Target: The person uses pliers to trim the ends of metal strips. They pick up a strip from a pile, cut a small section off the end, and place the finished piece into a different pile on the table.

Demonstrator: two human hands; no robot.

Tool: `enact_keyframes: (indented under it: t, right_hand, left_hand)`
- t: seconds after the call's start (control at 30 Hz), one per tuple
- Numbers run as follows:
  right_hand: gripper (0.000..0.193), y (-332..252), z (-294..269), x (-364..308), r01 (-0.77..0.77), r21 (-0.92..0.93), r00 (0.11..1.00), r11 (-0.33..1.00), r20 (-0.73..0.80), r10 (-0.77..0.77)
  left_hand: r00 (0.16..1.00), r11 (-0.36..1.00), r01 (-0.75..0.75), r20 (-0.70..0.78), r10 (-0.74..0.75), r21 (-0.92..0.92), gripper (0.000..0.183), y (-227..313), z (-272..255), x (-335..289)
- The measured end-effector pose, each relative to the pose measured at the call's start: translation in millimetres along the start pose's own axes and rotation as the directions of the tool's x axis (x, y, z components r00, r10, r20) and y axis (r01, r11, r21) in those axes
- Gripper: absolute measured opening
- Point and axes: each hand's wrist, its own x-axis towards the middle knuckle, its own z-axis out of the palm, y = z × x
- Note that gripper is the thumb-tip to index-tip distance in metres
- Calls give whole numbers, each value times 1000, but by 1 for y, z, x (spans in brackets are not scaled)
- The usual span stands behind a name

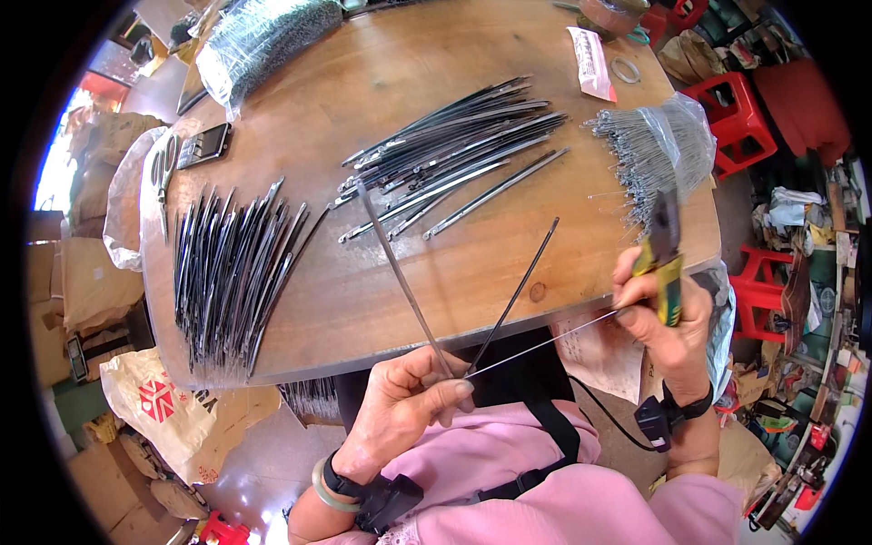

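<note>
Near the table's front edge, my left hand [409,392] is closed, pinching the lower ends of two thin dark metal strips [402,272] that spread apart in a V over the tabletop. A thin straight wire [545,343] runs from that pinch to the fingertips of my right hand [674,325]. The right hand is also wrapped round pliers [670,272] with yellow and dark green handles, jaws pointing up and away. Whether the jaws are apart is too blurred to tell. How wire and strips meet is hidden by my left fingers.
On the wooden table [509,309] lie a pile of dark strips [454,145], a fanned bundle of strips [236,282] at left, and a plastic-wrapped wire bundle [658,150] at right. Scissors [164,173] and a phone [204,145] lie at left. Red stools [736,118] stand at right.
</note>
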Motion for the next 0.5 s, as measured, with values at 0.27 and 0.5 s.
enact_keyframes:
  t: [0.27,0.5]
  right_hand:
    - [17,1,6,14,8,-20,1000,1000,-9,-8]
    - [10,1,18,8,86,-127,995,988,69,-77]
  left_hand:
    - [997,998,57,-45,-57,7,4,2,-6,-2]
    - [1000,1000,-5,20,5,26,4,-11,-8,3]
